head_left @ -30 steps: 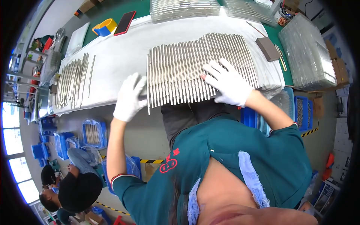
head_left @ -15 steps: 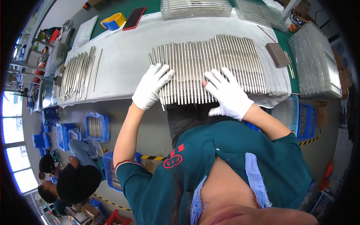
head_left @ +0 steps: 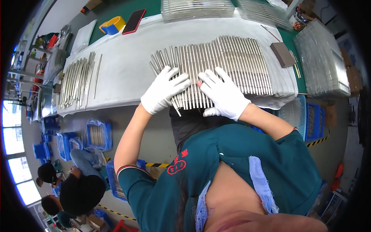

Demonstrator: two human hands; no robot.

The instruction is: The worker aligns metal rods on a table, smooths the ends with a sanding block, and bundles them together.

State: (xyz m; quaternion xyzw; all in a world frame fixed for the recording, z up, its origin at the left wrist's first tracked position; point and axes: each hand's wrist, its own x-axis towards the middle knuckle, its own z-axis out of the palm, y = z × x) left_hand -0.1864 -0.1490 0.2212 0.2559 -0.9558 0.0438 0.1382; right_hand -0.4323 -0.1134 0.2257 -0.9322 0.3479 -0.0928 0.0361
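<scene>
A wide row of slim silver metal rods [head_left: 235,62] lies side by side on the white cloth [head_left: 123,65] in front of me. My left hand [head_left: 164,89], in a white glove, rests on the row's left end with its fingers stretched out over the rods. Under it several rods fan out at a slant to the left. Also gloved, my right hand [head_left: 224,93] lies open near the middle of the row, its fingers spread on the rods' near part. A bare fingertip pokes out of that glove. Both palms partly hide the rods' near ends.
A looser pile of rods [head_left: 77,81] lies on the cloth at left. Around the row are a brown block [head_left: 282,54], a red-edged phone [head_left: 134,21], a yellow-and-blue tape roll [head_left: 112,25] and clear trays [head_left: 197,9]. Blue bins [head_left: 99,134] and co-workers [head_left: 81,189] are at lower left.
My left hand has slid right and pushed the row's left-end rods, which now slant more. My right hand has shifted left along the row. The view has shifted slightly.
</scene>
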